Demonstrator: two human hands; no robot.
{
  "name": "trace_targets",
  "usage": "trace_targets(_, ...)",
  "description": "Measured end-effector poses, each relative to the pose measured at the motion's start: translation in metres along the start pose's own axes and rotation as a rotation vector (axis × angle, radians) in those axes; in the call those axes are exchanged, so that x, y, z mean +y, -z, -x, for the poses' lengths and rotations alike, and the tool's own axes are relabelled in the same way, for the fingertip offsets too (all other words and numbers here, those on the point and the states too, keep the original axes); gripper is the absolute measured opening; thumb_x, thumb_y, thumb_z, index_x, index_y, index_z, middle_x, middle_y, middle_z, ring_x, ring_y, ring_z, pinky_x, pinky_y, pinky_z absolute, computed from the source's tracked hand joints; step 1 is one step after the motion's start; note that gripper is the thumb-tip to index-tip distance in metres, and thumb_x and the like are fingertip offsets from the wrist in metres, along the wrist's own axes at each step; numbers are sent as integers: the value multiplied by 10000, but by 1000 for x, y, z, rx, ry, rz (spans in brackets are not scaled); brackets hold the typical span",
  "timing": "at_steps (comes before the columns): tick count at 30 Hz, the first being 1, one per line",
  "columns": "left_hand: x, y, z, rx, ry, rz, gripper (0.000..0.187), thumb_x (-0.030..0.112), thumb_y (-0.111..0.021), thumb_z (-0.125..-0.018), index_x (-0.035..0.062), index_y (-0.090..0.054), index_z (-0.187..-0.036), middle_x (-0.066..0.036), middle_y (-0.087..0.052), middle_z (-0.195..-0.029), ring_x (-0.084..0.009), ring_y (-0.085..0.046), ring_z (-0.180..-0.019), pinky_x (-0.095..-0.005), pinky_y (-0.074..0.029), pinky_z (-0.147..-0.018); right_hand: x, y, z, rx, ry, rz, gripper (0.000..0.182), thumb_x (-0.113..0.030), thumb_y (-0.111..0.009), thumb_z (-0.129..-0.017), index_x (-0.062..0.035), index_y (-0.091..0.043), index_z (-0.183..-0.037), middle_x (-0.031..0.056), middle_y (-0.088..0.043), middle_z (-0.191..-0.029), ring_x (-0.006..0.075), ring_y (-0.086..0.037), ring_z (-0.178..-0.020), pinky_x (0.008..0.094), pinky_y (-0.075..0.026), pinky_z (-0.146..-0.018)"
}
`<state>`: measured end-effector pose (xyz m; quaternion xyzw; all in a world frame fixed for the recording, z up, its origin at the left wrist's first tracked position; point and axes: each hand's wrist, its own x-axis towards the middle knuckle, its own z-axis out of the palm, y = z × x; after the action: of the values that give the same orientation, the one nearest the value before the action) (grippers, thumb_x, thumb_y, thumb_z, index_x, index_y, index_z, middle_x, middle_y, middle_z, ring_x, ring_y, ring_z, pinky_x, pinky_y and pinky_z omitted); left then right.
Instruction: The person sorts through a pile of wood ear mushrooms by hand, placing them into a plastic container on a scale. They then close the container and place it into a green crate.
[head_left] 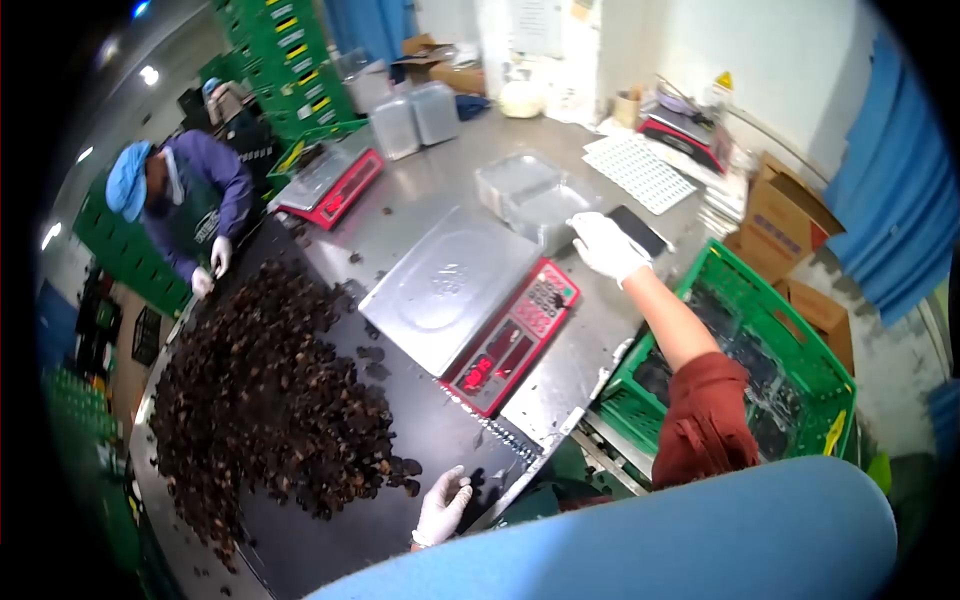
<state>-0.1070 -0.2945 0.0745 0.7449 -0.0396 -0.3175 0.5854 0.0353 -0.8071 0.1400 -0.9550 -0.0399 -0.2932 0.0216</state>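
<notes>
Metal table (415, 195), dark heap (280, 400), scales (450, 285), clear containers (548, 208)

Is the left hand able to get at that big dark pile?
Probably yes: the left hand is close to the dark pile, with just flat tabletop and nothing tall between them.

Clear, boxy plastic containers (518, 182) sit close together on the shiny metal surface (420, 185), the nearest just beside the right hand (606, 246); dark brown, irregular small pieces (285, 400) form a broad loose heap, with a few near the left hand (443, 508)
</notes>
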Motion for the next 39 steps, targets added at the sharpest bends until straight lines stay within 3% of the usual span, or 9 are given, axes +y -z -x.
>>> trace_targets(3,-27,20,22,132,68,78,419,76,-641,-916,-5,-516,-1307,-48,-643,-1048,-106,-582,-978,-250,-469,-901,9,-45,-41,-282,-117,-2,361,-106,-496,-835,-4,-582,-1171,183,-596,-1184,336,-540,-1138,432,-419,-990)
trace_targets(5,-40,29,41,216,113,110,414,109,-643,-920,-6,-525,-1300,-52,-645,-1040,-109,-583,-959,-255,-473,-881,15,-83,-34,-40,-34,282,336,-127,-485,-824,-103,-627,-1127,114,-648,-1094,284,-564,-1090,409,-395,-981)
trace_targets(7,-47,36,55,298,158,143,412,143,-644,-925,-8,-534,-1293,-56,-646,-1033,-113,-583,-939,-260,-476,-862,16,-78,-51,-450,-128,309,271,-137,-489,-823,-142,-659,-1035,75,-673,-1040,270,-572,-1086,417,-412,-956)
trace_targets(15,-53,43,67,358,156,133,399,141,-645,-917,-9,-550,-1275,-45,-651,-1012,-104,-591,-930,-257,-485,-851,28,-35,-96,-321,-242,168,243,-248,-768,-678,-149,-656,-870,72,-669,-906,277,-607,-948,445,-471,-795)
trace_targets(19,-38,47,62,435,6,59,367,121,-641,-911,-10,-571,-1247,-41,-660,-1025,-89,-598,-951,-254,-492,-847,-1,-12,-114,110,75,144,173,-271,-698,-786,-141,-633,-880,64,-637,-880,268,-592,-882,446,-431,-771)
trace_targets(21,-46,51,53,534,-71,143,321,112,-650,-898,-14,-596,-1189,-69,-666,-1025,-128,-622,-952,-269,-501,-841,-34,-4,-107,26,174,34,107,-179,-667,-812,-111,-604,-865,83,-602,-848,279,-579,-842,437,-417,-737)
trace_targets(29,-11,102,-13,1102,-525,-835,363,164,-703,-795,89,-620,-1140,-131,-590,-1174,-358,-522,-1133,-454,-415,-973,-189,11,-12,-246,395,-362,137,-101,-705,-744,-103,-610,-843,69,-592,-802,286,-563,-765,391,-437,-712)
trace_targets(33,-11,108,-40,989,-217,-1098,543,302,-689,-795,140,-548,-1294,-166,-427,-1410,-439,-335,-1294,-516,-293,-1075,-220,33,-12,-294,407,-219,382,-133,-765,-672,-97,-633,-1028,83,-596,-965,299,-545,-967,417,-431,-859)
trace_targets(39,-47,66,-8,812,-501,-933,272,179,-719,-735,115,-658,-992,-129,-572,-1183,-375,-484,-1132,-466,-387,-970,-280,64,-20,-383,454,-624,370,-145,-755,-689,-73,-637,-1032,88,-618,-1028,294,-563,-998,419,-433,-906)
